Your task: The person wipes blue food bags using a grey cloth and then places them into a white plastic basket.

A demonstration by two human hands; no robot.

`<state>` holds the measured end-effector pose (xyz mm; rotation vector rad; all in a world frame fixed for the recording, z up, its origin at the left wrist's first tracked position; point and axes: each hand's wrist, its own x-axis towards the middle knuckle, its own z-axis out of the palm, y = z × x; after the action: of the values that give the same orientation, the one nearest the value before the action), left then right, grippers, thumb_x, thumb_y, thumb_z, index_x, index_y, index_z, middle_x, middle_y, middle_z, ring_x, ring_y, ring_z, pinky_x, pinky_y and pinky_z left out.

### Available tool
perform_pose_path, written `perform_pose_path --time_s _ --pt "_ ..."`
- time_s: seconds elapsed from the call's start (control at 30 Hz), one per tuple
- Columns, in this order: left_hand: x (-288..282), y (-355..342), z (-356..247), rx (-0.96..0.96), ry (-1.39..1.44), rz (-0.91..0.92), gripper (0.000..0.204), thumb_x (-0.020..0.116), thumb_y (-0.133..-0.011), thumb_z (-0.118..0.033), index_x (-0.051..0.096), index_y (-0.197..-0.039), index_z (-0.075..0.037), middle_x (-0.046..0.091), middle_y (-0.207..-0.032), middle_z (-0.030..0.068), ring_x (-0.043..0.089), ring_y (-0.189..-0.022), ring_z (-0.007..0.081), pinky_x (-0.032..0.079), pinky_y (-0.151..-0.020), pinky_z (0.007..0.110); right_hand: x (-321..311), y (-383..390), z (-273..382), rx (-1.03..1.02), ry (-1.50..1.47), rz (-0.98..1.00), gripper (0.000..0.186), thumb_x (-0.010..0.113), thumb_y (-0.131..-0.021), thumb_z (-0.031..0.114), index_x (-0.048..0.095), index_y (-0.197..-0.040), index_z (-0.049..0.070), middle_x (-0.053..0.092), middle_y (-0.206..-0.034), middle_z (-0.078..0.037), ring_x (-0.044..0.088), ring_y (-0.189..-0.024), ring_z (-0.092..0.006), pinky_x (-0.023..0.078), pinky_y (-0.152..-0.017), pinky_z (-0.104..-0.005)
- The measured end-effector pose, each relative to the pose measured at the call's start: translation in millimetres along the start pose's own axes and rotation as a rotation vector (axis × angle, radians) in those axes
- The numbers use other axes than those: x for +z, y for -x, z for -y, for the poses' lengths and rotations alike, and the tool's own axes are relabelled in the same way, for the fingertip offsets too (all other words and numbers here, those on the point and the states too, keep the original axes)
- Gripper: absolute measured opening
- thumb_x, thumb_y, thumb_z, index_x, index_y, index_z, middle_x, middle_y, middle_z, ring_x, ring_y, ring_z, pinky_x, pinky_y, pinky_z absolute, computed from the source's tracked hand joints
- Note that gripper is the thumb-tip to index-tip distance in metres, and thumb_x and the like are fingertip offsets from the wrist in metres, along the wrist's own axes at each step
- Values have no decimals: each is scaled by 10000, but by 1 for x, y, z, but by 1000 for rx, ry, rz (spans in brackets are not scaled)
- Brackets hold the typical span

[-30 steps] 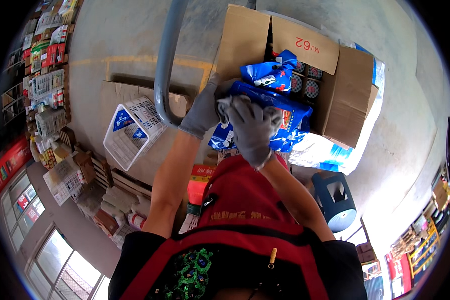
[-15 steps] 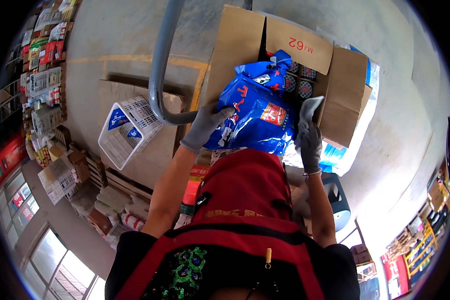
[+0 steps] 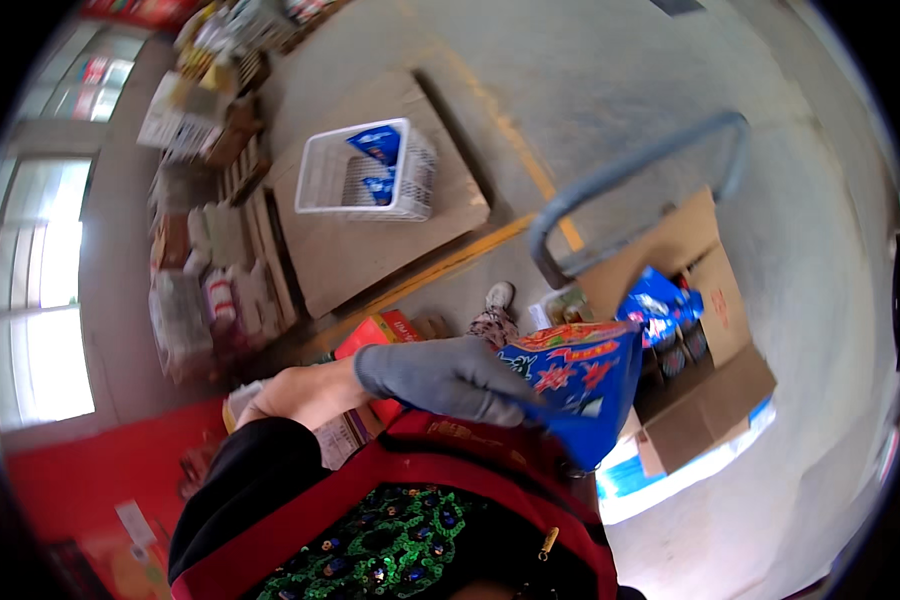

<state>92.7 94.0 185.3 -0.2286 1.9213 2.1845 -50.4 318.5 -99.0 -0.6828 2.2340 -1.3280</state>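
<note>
Left hand point(image 3: 440, 378) on downward-pointing blue packet point(image 3: 580, 385)

Grey-gloved left hand point(image 3: 440, 378), blue bag point(image 3: 580, 385) — red and white print, white basket point(image 3: 365, 170), brown cardboard box point(image 3: 705, 400)

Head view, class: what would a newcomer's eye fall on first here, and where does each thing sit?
First, the bright blue packet at centre right, gripped at its edge by the left hand in a grey glove. Behind it, to the right, an open cardboard box with more blue packets sits on the floor beside a grey curved handle. Up left, a white basket rests on flat cardboard.
</note>
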Motion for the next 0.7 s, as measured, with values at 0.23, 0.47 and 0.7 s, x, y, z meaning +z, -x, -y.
perform_pose_path --time_s 0.23,0.47,0.7 --pt "-31 120 3 -50 24 -184 327 588 -955 -167 593 -1220 25 682 -907 114 619 -802 153 494 -749 296 123 15 119 442 -688 809 410 520 -891 93 485 -1297 44 569 -1225 -164 576 -1065 -301 480 -916 -375" --pt "-140 200 60 -262 104 -599 260 593 -946 -214 662 -1096 -13 695 -858 118 652 -738 176 510 -699 307 286 20 217 1211 -983 1135 407 488 -920 60 441 -1324 37 580 -1198 -139 597 -1035 -244 513 -887 -332" --pt "-256 298 203 -341 -406 -994 283 616 -898 -202 655 -1159 -99 683 -915 171 672 -816 328 535 -710 366 457 0 234 942 -815 1174 386 524 -889 34 509 -1275 41 556 -1248 -100 567 -1101 -186 494 -906 -307"
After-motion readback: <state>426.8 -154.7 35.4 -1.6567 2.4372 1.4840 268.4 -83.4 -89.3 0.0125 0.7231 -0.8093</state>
